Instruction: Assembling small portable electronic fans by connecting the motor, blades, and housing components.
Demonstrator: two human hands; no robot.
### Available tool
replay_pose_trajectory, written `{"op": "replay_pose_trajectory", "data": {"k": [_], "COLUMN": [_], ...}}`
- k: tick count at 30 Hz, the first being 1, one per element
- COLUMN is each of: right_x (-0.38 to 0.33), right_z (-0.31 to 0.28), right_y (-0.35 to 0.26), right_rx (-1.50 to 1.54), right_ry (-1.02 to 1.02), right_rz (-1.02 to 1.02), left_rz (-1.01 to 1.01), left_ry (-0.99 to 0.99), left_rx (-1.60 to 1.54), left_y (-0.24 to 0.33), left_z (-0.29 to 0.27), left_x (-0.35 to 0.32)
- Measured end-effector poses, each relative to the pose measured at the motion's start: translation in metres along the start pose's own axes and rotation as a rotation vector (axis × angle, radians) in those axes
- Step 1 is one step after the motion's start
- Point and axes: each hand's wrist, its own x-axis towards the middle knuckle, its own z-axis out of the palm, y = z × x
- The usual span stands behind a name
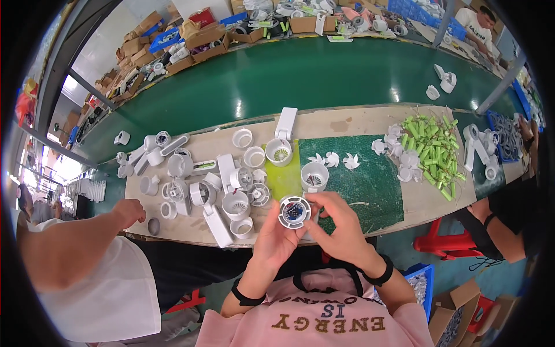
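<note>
My left hand (273,238) is closed on a white round housing (282,218) with a slotted rim and a small dark blue circuit board (294,211) inside, its face turned up. From the other side, my right hand (341,228) grips the same housing, thumb and forefinger at its right edge. Just beyond them stands a white cup-shaped shell (314,175) with wires inside, partly hidden by the right hand. Several small white fan wheels (351,161) lie past it on the green mat (370,194). A white barrel with a handle (279,151) rests on a yellow-green patch.
Many white barrels and handles (217,225) crowd the table's left side. A heap of light green pieces with wires (430,147) lies right, beside white translucent parts (409,165). Another person's arm (110,222) reaches in at left. A red stool (442,242) stands below right.
</note>
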Motion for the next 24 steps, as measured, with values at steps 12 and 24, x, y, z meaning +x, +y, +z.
{"op": "replay_pose_trajectory", "data": {"k": [12, 24], "right_x": [-0.015, -0.036], "right_z": [0.005, -0.026], "right_y": [-0.003, 0.032], "right_rx": [-0.268, -0.202], "right_ry": [0.122, 0.321], "right_rz": [-0.141, 0.14], "left_rz": [0.121, 0.735], "left_ry": [-0.009, 0.215], "left_rx": [0.237, 1.59], "left_y": [-0.02, -0.022], "left_z": [0.004, -0.022], "left_x": [-0.001, 0.003]}}
